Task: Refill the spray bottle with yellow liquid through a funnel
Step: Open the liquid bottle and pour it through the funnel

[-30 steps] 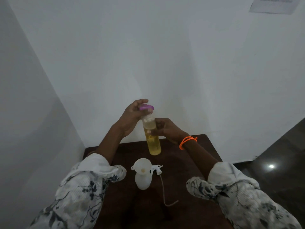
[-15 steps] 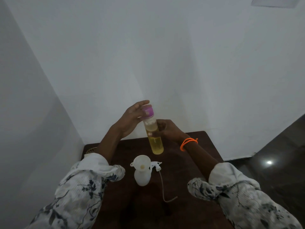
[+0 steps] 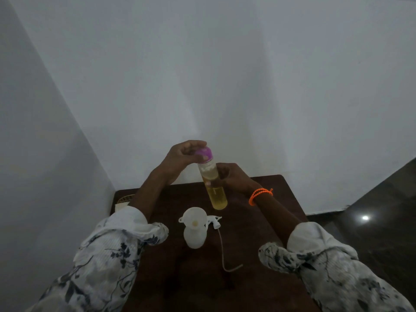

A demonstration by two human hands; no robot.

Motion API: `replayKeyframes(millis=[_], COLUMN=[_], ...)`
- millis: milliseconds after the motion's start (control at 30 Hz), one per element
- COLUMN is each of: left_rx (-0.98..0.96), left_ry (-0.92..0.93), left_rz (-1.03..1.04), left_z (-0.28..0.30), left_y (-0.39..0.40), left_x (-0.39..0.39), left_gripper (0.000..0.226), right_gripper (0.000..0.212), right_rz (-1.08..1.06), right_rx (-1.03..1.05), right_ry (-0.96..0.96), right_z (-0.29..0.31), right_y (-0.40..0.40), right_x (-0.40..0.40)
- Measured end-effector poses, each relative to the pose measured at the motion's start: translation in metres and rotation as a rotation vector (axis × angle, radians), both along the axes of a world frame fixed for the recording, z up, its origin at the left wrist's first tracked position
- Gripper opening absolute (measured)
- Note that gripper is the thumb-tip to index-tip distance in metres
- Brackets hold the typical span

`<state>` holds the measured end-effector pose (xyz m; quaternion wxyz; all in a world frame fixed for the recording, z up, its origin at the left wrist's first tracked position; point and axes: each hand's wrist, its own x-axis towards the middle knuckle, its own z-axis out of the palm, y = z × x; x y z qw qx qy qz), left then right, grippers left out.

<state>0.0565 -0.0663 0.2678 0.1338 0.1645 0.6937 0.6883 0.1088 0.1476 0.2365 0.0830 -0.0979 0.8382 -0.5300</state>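
Note:
A clear bottle of yellow liquid is held tilted above the dark wooden table. My right hand grips its middle. My left hand curls its fingers round the purple cap on top. Below, a white spray bottle stands upright on the table with a white funnel seated in its neck. The white spray head lies beside it on the right, its thin dip tube trailing toward me.
The small table sits in a corner between two white walls. A pale wicker-like object shows at the table's back left edge, partly behind my left arm. Dark shiny floor lies to the right.
My left hand has closed its fingers round the purple cap; before they were more spread beside it. The bottle stays in my right hand at about the same place.

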Motion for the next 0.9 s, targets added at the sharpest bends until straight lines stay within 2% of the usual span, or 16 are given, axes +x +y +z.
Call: replayKeyframes(millis=[67, 133, 267, 367, 600, 767, 900], left_rx=[-0.058, -0.062, 0.121, 0.201, 0.028, 0.153, 0.003], left_ry=[0.016, -0.023, -0.161, -0.141, -0.077, -0.135, -0.031], left_rz=[0.076, 0.066, -0.078, -0.128, -0.004, -0.118, -0.05], left_z=[-0.003, -0.005, -0.011, -0.015, -0.02, -0.021, -0.019], left_y=[0.002, 0.005, 0.003, -0.005, -0.006, -0.011, -0.015], left_x=[0.0, 0.001, 0.002, 0.003, 0.004, 0.003, 0.005], left_gripper=[0.047, 0.056, 0.051, 0.052, 0.049, 0.051, 0.05], right_gripper=[0.047, 0.049, 0.052, 0.048, 0.048, 0.047, 0.05], right_rz=[0.011, 0.024, 0.018, 0.008, 0.016, -0.001, 0.025], right_rx=[0.034, 0.052, 0.048, 0.042, 0.062, 0.034, 0.087], right_ry=[-0.007, -0.012, -0.014, -0.024, -0.041, -0.059, -0.059], right_z=[-0.001, -0.003, -0.005, -0.007, -0.012, -0.014, -0.017], right_y=[0.0, -0.001, -0.003, -0.002, -0.002, -0.004, -0.002], right_x=[-0.001, -0.001, -0.002, -0.003, -0.002, -0.002, -0.003])
